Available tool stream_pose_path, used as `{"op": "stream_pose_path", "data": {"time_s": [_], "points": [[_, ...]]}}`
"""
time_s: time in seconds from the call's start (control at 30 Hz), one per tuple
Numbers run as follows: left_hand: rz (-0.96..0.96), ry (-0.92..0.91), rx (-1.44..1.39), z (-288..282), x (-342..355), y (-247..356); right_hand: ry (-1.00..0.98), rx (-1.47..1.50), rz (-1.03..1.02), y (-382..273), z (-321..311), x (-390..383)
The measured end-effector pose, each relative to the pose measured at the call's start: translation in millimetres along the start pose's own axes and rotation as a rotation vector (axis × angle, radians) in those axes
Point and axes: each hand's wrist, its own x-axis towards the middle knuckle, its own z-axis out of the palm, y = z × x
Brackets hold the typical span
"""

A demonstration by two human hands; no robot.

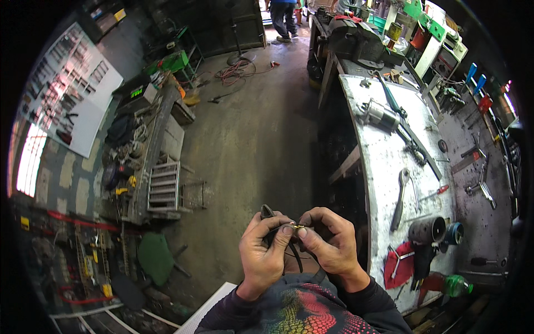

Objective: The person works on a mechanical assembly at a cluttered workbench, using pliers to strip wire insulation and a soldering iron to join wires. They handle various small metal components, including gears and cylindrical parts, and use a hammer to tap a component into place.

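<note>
Low in the middle, my left hand (264,250) is closed round a dark tool (267,212), apparently pliers, with its jaws pointing up. Its thumb and index finger also pinch a thin dark wire beside my right hand. My right hand (331,247) is closed too, pinching a small yellow piece (299,227), which looks like a connector on that wire. The fingertips of both hands almost meet there. A black cable (297,256) hangs between the hands. The fingers hide part of the tool and the wire.
On my right, a metal-topped bench (378,200) carries wrenches (400,200), a motor (381,114), a red cloth and a bottle. A cluttered bench (139,189) and metal rack stand left, near a green chair (153,259). Hoses (242,72) lie ahead; a person (281,16) is at the doorway.
</note>
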Motion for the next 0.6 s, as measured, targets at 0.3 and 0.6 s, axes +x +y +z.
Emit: {"op": "stream_pose_path", "data": {"time_s": [0.3,0.6], "points": [[-0.125,-0.214,0.031,2,203,-10,0.146,0.255,0.258,4,-26,191],[0.022,-0.489,0.124,10,371,-49,0.363,0.322,0.284,15,-36,319]]}}
